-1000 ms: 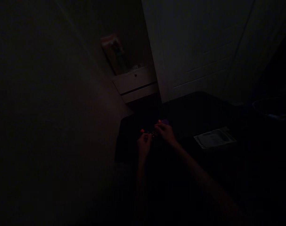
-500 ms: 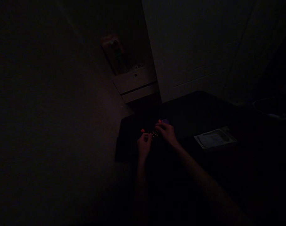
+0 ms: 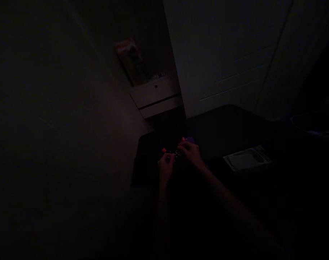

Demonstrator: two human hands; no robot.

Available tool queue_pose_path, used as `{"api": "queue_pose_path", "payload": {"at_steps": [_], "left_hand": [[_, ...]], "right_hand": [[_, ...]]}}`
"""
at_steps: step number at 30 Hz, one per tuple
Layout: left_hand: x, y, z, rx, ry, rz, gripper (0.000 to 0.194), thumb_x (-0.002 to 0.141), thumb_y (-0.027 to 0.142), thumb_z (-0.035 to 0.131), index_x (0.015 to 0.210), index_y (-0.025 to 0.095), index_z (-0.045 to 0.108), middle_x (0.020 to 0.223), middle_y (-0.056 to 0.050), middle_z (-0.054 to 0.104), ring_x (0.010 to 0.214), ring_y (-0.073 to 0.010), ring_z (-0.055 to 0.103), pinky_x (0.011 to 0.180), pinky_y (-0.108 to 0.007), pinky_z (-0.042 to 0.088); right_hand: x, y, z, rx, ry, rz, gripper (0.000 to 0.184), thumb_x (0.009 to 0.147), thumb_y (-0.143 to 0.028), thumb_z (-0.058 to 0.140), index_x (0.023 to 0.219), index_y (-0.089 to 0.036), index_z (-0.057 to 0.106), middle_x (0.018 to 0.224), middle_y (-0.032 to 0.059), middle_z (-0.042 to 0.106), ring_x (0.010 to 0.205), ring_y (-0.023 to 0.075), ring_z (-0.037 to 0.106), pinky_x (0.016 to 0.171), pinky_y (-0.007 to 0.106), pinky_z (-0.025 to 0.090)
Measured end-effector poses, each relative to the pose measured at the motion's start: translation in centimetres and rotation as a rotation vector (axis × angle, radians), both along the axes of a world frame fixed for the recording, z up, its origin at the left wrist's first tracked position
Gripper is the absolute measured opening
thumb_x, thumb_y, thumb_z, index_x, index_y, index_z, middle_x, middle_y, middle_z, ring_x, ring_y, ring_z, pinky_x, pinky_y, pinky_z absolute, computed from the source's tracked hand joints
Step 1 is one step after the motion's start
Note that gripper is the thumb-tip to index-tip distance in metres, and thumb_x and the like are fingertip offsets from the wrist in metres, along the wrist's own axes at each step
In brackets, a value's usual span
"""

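The scene is very dark. Several small light bead-like bits (image 3: 178, 154) lie scattered on a dark surface (image 3: 218, 126) between my two hands. My left hand (image 3: 165, 167) is at the left of the bits, thumb and forefinger pinched together; what they hold, if anything, is too small to make out. Just beyond it lies a small red piece (image 3: 164, 150). To the right of the bits, my right hand (image 3: 193, 154) has its fingers closed in a pinch, with their contents hidden. Behind its fingers are another red piece (image 3: 183, 139) and a small purple object (image 3: 190, 139).
A flat pale packet or booklet (image 3: 247, 159) lies to the right of my right forearm. Beyond the dark surface stand a pale drawer unit (image 3: 156, 92) and a large white panel (image 3: 221, 54). A wall (image 3: 85, 119) runs close along the left.
The picture is slightly darker on the hands. Both hands stay nearly in place, and the right fingers have shifted very slightly. The beads and red pieces look unmoved.
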State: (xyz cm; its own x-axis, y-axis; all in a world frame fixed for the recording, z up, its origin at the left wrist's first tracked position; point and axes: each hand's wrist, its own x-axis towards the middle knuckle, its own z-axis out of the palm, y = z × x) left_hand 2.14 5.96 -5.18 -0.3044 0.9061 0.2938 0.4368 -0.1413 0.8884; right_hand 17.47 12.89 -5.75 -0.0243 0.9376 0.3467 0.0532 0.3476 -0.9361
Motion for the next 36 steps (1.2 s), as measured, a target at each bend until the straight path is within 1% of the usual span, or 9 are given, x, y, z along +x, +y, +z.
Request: {"api": "queue_pose_path", "payload": {"at_steps": [4, 8, 13, 17, 22, 26, 31, 36], "left_hand": [[0.0, -0.1, -0.3, 0.002, 0.014, 0.011, 0.027, 0.088, 0.046, 0.068, 0.081, 0.020, 0.069, 0.071, -0.003, 0.073, 0.070, -0.0191, 0.070, 0.069, -0.029, 0.050], [0.1, -0.3, -0.2, 0.005, 0.003, 0.001, 0.027, 0.088, 0.046, 0.068, 0.082, 0.020, 0.069, 0.071, -0.003, 0.073, 0.070, -0.0194, 0.071, 0.069, -0.029, 0.052], [0.0, -0.2, -0.2, 0.006, 0.000, -0.004, 0.027, 0.088, 0.046, 0.068, 0.082, 0.020, 0.069, 0.071, -0.004, 0.074, 0.069, -0.0193, 0.071, 0.068, -0.029, 0.052], [0.0, -0.3, -0.2, 0.008, 0.013, -0.003, 0.027, 0.088, 0.046, 0.068, 0.081, 0.020, 0.069, 0.071, -0.004, 0.073, 0.069, -0.0195, 0.070, 0.069, -0.029, 0.051], [0.2, -0.4, 0.2, -0.013, -0.022, -0.006, 0.030, 0.087, 0.049, 0.069, 0.082, 0.020, 0.069, 0.073, -0.004, 0.073, 0.071, -0.0192, 0.071, 0.069, -0.028, 0.051], [0.2, -0.3, 0.2, -0.004, -0.006, -0.008, 0.027, 0.088, 0.046, 0.067, 0.083, 0.020, 0.069, 0.072, -0.004, 0.073, 0.069, -0.0190, 0.071, 0.068, -0.028, 0.051], [0.2, -0.2, 0.0, 0.001, 0.006, -0.002, 0.026, 0.089, 0.044, 0.068, 0.082, 0.020, 0.069, 0.072, -0.004, 0.074, 0.070, -0.0191, 0.071, 0.068, -0.028, 0.051], [0.0, -0.6, 0.2, 0.000, 0.029, -0.005, 0.026, 0.090, 0.045, 0.067, 0.084, 0.020, 0.070, 0.072, -0.003, 0.074, 0.070, -0.0192, 0.070, 0.069, -0.028, 0.051]], "right_hand": [[-0.1, 0.2, -0.7, 0.008, -0.013, 0.003, 0.013, 0.086, -0.032, 0.075, 0.094, -0.024, 0.081, 0.096, 0.0063, 0.081, 0.091, 0.0264, 0.077, 0.087, 0.041, 0.061], [-0.2, 0.2, -0.9, 0.010, -0.058, 0.003, 0.012, 0.089, -0.030, 0.073, 0.095, -0.025, 0.082, 0.095, 0.0062, 0.081, 0.090, 0.0259, 0.077, 0.085, 0.041, 0.061], [-0.4, 0.2, -0.8, 0.045, -0.172, 0.005, 0.018, 0.094, -0.025, 0.067, 0.102, -0.024, 0.083, 0.100, 0.0069, 0.082, 0.093, 0.0253, 0.077, 0.089, 0.040, 0.060], [-0.5, 0.2, -1.1, 0.070, -0.282, 0.010, 0.021, 0.096, -0.021, 0.066, 0.106, -0.025, 0.083, 0.106, 0.0078, 0.083, 0.098, 0.0269, 0.078, 0.093, 0.041, 0.059], [-0.5, 0.2, -1.1, 0.109, -0.392, 0.003, 0.022, 0.096, -0.021, 0.067, 0.109, -0.027, 0.083, 0.108, 0.0078, 0.083, 0.101, 0.0286, 0.078, 0.094, 0.042, 0.059], [-0.6, 0.3, -1.1, 0.102, -0.399, -0.007, 0.021, 0.096, -0.021, 0.068, 0.107, -0.029, 0.084, 0.109, 0.0081, 0.083, 0.102, 0.0304, 0.078, 0.096, 0.043, 0.058], [-0.6, 0.4, -1.4, 0.096, -0.362, 0.008, 0.023, 0.095, -0.019, 0.068, 0.109, -0.028, 0.084, 0.107, 0.0073, 0.083, 0.101, 0.0288, 0.078, 0.096, 0.042, 0.058], [-0.5, 0.0, -0.8, 0.059, -0.280, 0.027, 0.024, 0.097, -0.019, 0.063, 0.110, -0.024, 0.082, 0.105, 0.0083, 0.083, 0.097, 0.0268, 0.077, 0.093, 0.042, 0.058]]}}
